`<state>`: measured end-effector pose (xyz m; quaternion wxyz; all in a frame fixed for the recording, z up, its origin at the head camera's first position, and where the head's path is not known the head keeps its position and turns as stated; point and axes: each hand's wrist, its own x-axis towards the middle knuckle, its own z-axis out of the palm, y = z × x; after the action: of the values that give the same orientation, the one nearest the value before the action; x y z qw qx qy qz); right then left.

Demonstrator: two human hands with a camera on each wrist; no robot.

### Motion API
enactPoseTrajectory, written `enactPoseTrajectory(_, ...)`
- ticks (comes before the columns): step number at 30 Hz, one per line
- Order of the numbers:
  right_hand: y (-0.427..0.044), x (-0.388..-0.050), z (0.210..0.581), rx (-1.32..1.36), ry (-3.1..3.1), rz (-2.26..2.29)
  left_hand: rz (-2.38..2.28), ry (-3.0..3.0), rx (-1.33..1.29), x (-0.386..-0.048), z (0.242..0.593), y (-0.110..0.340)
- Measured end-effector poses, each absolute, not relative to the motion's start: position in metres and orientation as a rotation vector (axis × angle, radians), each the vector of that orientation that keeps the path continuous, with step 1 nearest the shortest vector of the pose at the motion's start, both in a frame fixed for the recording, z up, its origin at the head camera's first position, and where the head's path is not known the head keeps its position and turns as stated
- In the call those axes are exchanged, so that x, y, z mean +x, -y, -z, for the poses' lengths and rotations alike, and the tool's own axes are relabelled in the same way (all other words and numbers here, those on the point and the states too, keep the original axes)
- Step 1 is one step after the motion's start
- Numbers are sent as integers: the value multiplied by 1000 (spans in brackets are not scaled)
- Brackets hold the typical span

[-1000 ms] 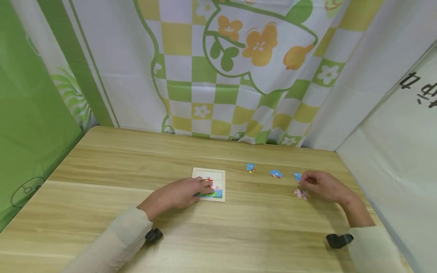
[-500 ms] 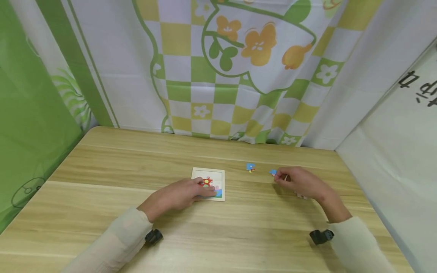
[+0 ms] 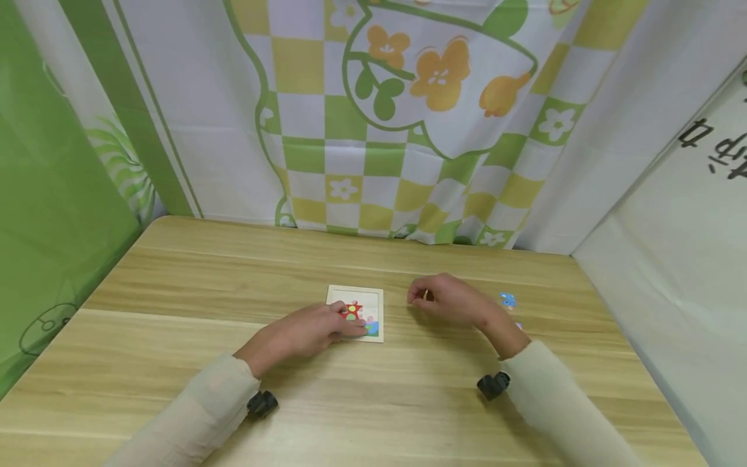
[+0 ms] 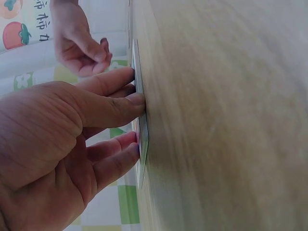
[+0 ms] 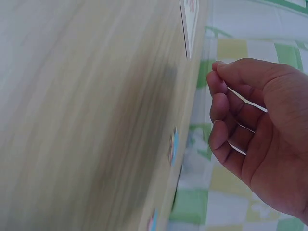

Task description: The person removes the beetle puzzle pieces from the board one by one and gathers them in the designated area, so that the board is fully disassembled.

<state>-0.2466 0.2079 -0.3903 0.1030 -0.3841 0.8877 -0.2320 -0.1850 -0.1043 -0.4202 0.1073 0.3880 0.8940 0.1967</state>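
In the head view my left hand (image 3: 300, 329) rests on a small square jigsaw puzzle tray (image 3: 381, 311), its fingertips pressing on the board. Red pieces and a blue-green corner show beside the fingers; the hand covers the lower left. The left wrist view has the thumb at the tray's edge. My right hand (image 3: 450, 299) is just above the table, right of the tray. Its fingers are curled with thumb and index tips together, nothing visible between them. In the right wrist view two blue puzzle pieces (image 5: 173, 147) lie below it; the head view has this hand covering that spot.
Farther right on the wooden table (image 3: 443, 402) lie a blue puzzle piece (image 3: 508, 299) and another piece (image 3: 519, 325), partly hidden by the right forearm. A patterned curtain (image 3: 408, 181) hangs along the back edge, and a white sheet (image 3: 683, 259) borders the right side.
My right hand has moved left along the row of pieces, uncovering the right-hand pieces and covering those nearer the tray. My left hand has stayed on the tray, its fingers shifting slightly.
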Motion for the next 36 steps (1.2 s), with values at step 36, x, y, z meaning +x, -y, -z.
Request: enactPoseTrajectory(36,-133,-249,417,-1153,-2612,619,-637,-2625,1207,-193,422,107)
